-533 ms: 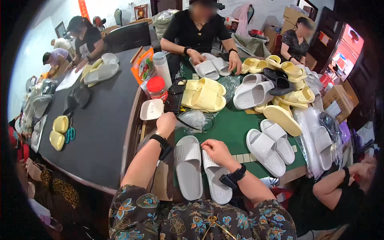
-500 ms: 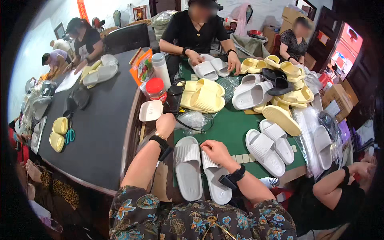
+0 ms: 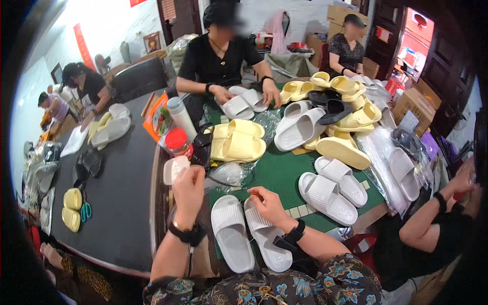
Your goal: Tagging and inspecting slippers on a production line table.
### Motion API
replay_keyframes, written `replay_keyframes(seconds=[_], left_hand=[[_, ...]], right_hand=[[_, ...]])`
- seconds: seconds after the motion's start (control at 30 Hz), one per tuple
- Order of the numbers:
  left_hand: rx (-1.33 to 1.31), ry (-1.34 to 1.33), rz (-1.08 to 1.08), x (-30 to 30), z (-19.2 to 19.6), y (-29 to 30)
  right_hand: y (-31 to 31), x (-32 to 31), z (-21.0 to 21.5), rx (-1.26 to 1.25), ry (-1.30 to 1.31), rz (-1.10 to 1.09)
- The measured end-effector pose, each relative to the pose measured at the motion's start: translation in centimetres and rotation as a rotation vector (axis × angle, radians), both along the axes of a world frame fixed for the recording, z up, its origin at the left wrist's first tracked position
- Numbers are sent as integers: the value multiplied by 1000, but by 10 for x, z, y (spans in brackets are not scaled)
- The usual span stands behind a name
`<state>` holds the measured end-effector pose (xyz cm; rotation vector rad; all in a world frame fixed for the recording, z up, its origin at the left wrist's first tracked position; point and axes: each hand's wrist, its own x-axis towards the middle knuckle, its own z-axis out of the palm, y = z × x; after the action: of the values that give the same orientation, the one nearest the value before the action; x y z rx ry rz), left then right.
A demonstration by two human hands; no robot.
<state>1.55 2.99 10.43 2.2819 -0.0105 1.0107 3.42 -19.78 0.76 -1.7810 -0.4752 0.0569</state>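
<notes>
A pair of grey ribbed slippers lies in front of me, toes pointing toward me: the left slipper [image 3: 233,244] and the right slipper [image 3: 277,254]. My right hand [image 3: 270,207] is over the strap end of the right slipper, its fingers curled in a pinch; whatever sits between them is too small to make out. My left hand [image 3: 188,195] is raised beside a shallow white dish [image 3: 175,170], with thumb and fingers drawn together. Its fingertips overlap the dish's near edge in view, and what they hold is hidden.
Yellow slippers [image 3: 244,147] and grey slippers [image 3: 328,198] lie on the green mat [image 3: 274,175]. A red-lidded jar [image 3: 178,142] and white bottle [image 3: 181,119] stand past the dish. A co-worker's hands [image 3: 223,95] handle grey slippers opposite. A dark table [image 3: 122,188] adjoins at left.
The whole view has shifted, the scene sliding left. My left hand has come up and back toward me from beside the dish. My right hand has risen slightly from the slipper's strap.
</notes>
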Motion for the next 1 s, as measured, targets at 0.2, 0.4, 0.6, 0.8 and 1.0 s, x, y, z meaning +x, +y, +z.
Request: replay_keyframes(seconds=[0.2,0.4,0.6,0.8,1.0], left_hand=[[129,135,-256,-44,-10,-49],[204,284,-373,-59,-28,-65],[131,323,-317,-64,-36,-33],[35,342,-180,-68,-13,-28],[245,142,-240,-74,7,-51]], right_hand=[[6,-31,47,164,82,147],[-2,-35,46,276,116,109],[-54,-15,61,488,355,-86],[-85,-8,56,563,143,-328],[-54,-52,83,107,-245,-201]])
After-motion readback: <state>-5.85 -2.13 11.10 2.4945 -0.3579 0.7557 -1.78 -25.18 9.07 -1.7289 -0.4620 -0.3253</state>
